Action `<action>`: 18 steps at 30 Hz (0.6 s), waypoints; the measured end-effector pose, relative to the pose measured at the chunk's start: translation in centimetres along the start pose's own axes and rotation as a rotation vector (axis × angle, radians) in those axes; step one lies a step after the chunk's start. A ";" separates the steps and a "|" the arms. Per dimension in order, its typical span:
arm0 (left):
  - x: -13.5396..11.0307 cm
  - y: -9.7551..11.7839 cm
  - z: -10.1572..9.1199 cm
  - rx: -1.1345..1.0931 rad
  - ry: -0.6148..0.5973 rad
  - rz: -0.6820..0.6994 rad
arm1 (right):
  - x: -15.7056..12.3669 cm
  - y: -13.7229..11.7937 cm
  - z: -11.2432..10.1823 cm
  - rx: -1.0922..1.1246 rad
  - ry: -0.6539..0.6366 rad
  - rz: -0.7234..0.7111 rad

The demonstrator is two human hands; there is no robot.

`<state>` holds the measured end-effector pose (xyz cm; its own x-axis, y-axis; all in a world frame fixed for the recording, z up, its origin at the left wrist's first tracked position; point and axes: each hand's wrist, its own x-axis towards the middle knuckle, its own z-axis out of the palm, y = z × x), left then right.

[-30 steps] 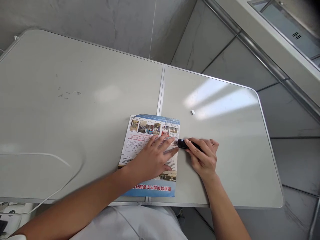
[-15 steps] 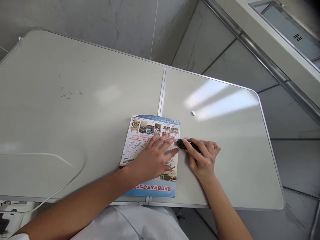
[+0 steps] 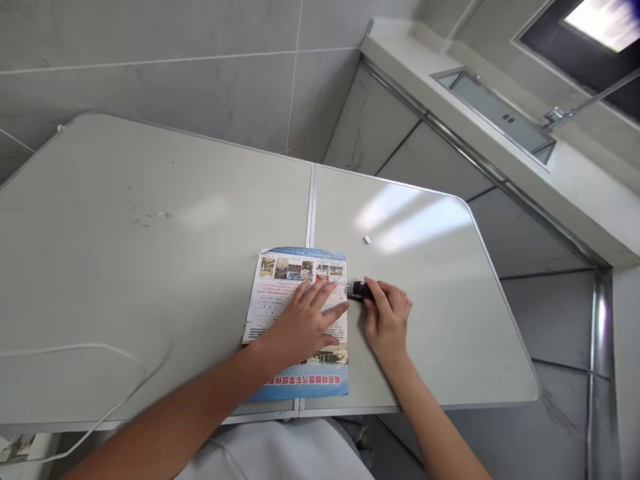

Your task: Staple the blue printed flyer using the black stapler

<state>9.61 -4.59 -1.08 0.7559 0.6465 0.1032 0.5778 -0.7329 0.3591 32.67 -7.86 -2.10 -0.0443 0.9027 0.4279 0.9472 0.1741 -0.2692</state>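
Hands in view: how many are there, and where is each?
2. The left hand lies spread on the printed sheet; the right hand grips the black stapler at the sheet's right edge. No other hands show.

I can't see the middle of the printed leaflet by the near edge of the surface; the left hand and its forearm hide it. What small print shows is too fine to read. The fingers of the right hand conceal the back of the black stapler. In from the far left corner, thin dark bits are too tiny to identify. The white cable runs out of sight past the left.
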 end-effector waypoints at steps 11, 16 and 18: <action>-1.3 -0.7 -1.7 -0.014 0.137 -0.045 | 0.4 0.5 0.5 0.187 0.070 0.206; -5.8 -3.1 -2.7 -0.092 0.279 -0.156 | 0.1 0.4 0.5 0.132 0.203 0.247; -8.1 -4.5 -2.4 -0.107 0.315 -0.187 | 0.1 -0.5 -0.3 0.131 0.313 0.282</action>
<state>0.12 -6.06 -1.31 0.4989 0.8128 0.3007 0.6493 -0.5803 0.4916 32.23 -7.97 -1.70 0.3276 0.7628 0.5575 0.8593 0.0046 -0.5114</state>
